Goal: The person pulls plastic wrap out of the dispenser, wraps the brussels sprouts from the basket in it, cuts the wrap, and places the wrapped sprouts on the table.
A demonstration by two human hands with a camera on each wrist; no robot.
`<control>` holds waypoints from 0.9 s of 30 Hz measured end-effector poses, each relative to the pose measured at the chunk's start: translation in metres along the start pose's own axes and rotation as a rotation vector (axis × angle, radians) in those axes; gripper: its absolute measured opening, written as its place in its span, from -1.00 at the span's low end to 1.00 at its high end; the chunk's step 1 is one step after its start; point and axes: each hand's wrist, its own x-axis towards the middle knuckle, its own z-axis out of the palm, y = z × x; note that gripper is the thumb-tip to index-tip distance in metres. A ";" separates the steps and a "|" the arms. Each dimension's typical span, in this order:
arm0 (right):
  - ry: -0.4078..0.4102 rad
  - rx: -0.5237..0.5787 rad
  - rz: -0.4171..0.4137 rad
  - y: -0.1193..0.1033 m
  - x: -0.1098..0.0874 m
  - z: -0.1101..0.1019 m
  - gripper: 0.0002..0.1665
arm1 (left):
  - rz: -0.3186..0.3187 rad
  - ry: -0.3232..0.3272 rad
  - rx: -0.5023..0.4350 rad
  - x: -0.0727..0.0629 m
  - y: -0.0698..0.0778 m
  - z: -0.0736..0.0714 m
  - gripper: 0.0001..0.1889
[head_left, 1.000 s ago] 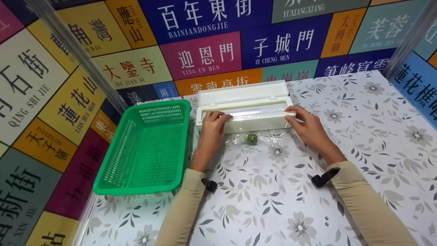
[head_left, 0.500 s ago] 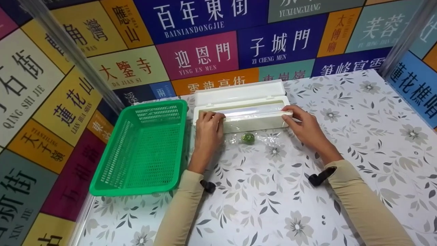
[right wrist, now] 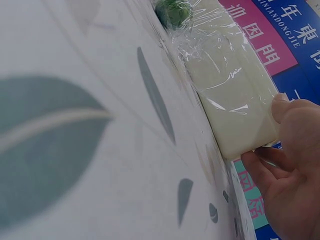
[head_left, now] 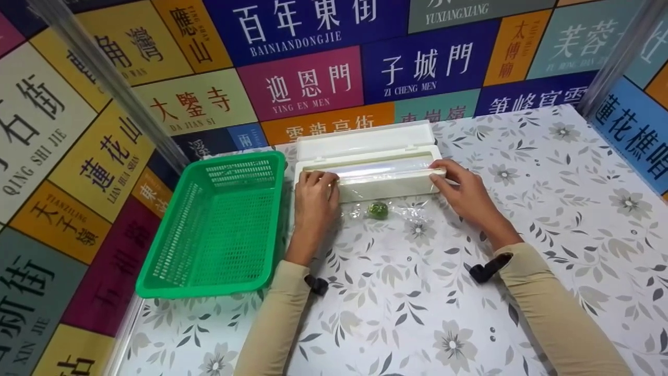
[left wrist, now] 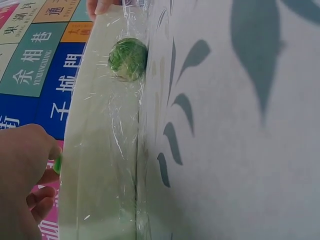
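Note:
A long white cling film box [head_left: 386, 189] with a raised lid lies on the table, a roll of clear film [head_left: 376, 170] inside. Film hangs down its front to a small round green vegetable, like a Brussels sprout [head_left: 378, 210], lying close in front with film over it. My left hand [head_left: 315, 201] is at the front edge near the left end. In the left wrist view, its thumb and fingers pinch a small green piece [left wrist: 58, 164] on that edge. My right hand [head_left: 466, 190] grips the right front corner, thumb and fingers around the end.
A green plastic basket [head_left: 277, 230] stands at the left, close beside the box and left arm. Flower-patterned cloth [head_left: 386, 313] covers the table. Walls with coloured sign panels [head_left: 308, 89] rise behind and at the left.
My left hand has slid slightly left along the box's front edge. The right hand keeps its grip on the corner. The head view has shifted a little.

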 end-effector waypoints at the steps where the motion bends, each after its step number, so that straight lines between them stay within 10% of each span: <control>1: -0.001 -0.002 0.001 0.000 0.000 0.000 -0.59 | 0.000 0.000 0.008 0.000 -0.001 -0.001 -0.90; 27: -0.009 -0.011 0.006 -0.002 0.001 -0.001 -0.61 | -0.132 0.032 0.081 -0.011 -0.015 -0.008 -0.89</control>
